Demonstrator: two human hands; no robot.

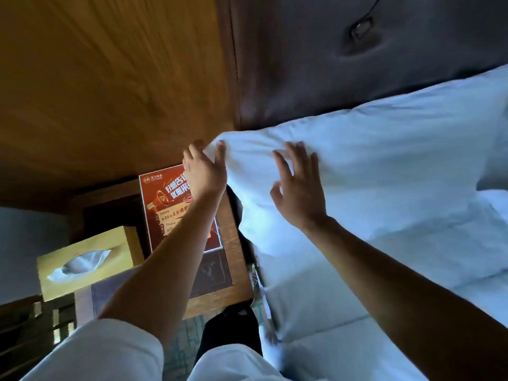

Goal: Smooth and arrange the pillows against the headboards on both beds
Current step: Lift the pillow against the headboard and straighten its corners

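A large white pillow leans against the dark padded headboard at the head of the bed. My left hand grips the pillow's upper left corner, thumb on the front and fingers behind the edge. My right hand lies flat on the pillow's front face with fingers spread and straight, a little right of the left hand. White bedding covers the mattress below the pillow.
A wooden wall panel runs left of the headboard. Beside the bed, a wooden nightstand holds a red printed flyer and a yellow tissue box. My dark trouser leg stands in the narrow gap.
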